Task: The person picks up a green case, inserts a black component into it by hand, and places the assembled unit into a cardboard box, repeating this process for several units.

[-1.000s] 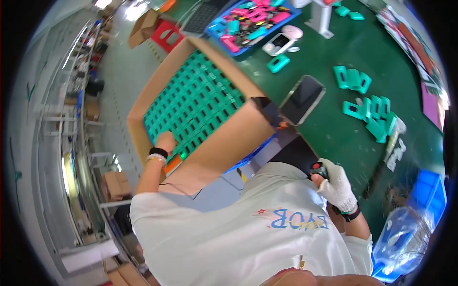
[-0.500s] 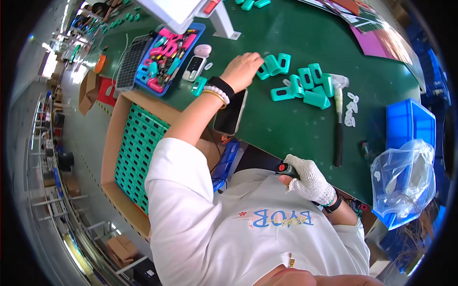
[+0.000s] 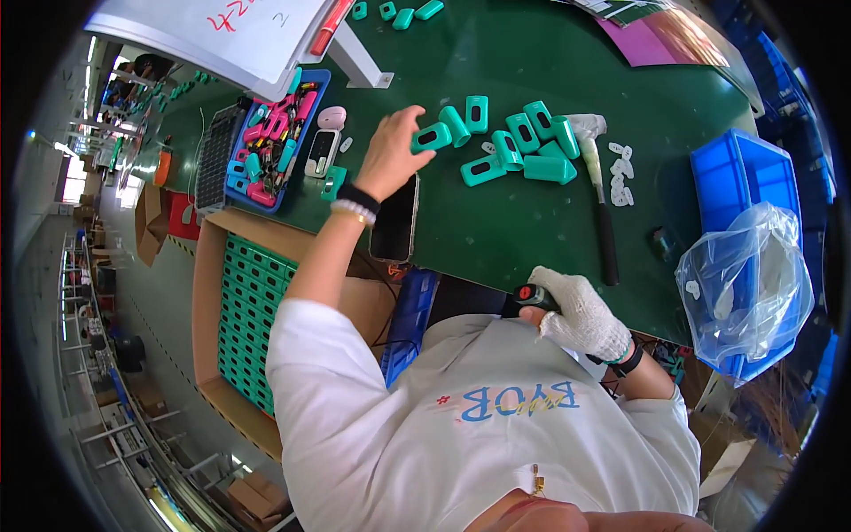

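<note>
Table (image 3: 514,226): I see a phone (image 3: 394,226) near the edge, and a hammer (image 3: 605,217) just beside small white pieces (image 3: 621,176).
Blue bin (image 3: 720,191): I see a plastic bag (image 3: 753,288) draped over it.
Whiteboard (image 3: 191,31): I make out a red marker (image 3: 331,27) at its edge.

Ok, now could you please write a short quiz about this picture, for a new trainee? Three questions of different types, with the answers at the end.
1. Which hand holds the black tool with the red end?
a) left
b) right
c) neither

2. True or false: the hammer lies on the table.

3. Fill in the colour: the left hand is beside a ____ case.

Key:
1. b, the gloved right hand
2. True
3. green
</note>
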Available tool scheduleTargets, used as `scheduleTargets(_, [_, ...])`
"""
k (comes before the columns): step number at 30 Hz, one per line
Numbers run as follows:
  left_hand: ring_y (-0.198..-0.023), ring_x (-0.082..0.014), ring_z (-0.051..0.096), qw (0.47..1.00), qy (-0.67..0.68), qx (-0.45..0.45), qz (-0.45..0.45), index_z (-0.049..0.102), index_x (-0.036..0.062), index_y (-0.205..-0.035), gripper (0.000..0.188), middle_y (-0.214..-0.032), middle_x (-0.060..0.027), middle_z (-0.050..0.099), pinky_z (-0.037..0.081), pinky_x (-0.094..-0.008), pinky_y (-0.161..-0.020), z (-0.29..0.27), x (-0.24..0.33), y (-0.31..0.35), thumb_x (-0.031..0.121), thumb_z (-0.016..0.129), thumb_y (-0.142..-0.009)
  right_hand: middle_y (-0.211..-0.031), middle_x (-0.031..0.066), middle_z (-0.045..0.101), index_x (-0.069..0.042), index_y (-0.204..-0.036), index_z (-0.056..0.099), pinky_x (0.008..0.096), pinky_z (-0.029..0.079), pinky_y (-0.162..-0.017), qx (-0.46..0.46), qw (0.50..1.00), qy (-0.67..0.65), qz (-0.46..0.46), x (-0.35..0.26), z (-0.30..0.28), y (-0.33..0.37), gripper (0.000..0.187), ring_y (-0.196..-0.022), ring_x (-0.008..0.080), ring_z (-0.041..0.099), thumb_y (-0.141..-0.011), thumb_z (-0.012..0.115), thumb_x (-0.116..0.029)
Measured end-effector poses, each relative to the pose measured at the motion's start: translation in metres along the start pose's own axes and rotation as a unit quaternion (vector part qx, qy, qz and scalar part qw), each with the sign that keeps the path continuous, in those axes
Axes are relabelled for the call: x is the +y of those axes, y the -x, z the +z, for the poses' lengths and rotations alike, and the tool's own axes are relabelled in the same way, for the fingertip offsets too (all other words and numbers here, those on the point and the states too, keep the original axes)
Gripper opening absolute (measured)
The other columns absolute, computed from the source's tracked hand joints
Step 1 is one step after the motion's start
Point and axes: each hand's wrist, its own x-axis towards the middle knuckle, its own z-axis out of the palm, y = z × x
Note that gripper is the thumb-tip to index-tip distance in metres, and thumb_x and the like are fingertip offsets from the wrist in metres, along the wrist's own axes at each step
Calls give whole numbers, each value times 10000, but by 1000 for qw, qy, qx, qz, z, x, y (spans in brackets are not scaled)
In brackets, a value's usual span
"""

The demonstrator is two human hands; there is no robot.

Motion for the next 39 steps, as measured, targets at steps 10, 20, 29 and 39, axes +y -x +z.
scheduleTargets(10, [-826, -220, 677, 470, 851, -49, -227, 516, 83, -1164, 300, -1021, -134, 651, 588, -297, -676, 13, 83, 114, 344, 550, -1021, -759, 190, 580, 4, -1043, 558, 363, 459, -622, 109, 994, -5, -10, -7, -1, -5, 297, -637, 305, 555, -795, 714, -47])
scheduleTargets(20, [-760, -213, 686, 630, 729, -78, -255, 516, 66, -1099, 389, -976, -134, 656, 559, -272, -623, 34, 109, 158, 448, 500, -1027, -755, 149, 566, -32, -938, 497, 367, 463, -616, 325, 934, 146, 38, 26, -42, -2, 237, -665, 302, 567, -786, 673, 12])
scheduleTargets(29, [-868, -186, 670, 621, 730, -135, -251, 493, 66, -1135, 456, -1025, -117, 649, 559, -293, -715, 53, 125, 158, 495, 553, -991, -833, 178, 612, -20, -951, 565, 420, 477, -683, 344, 873, 325, 119, 110, -109, -6, 202, -793, 353, 620, -797, 685, -71])
scheduleTargets(39, [-970, -158, 629, 598, 759, -121, -226, 517, 25, -1295, 533, -1106, -75, 643, 544, -297, -839, 66, 130, 165, 369, 700, -931, -713, 168, 591, 0, -873, 586, 413, 469, -627, 375, 871, 291, 131, 100, -104, -7, 144, -680, 374, 599, -800, 684, -77])
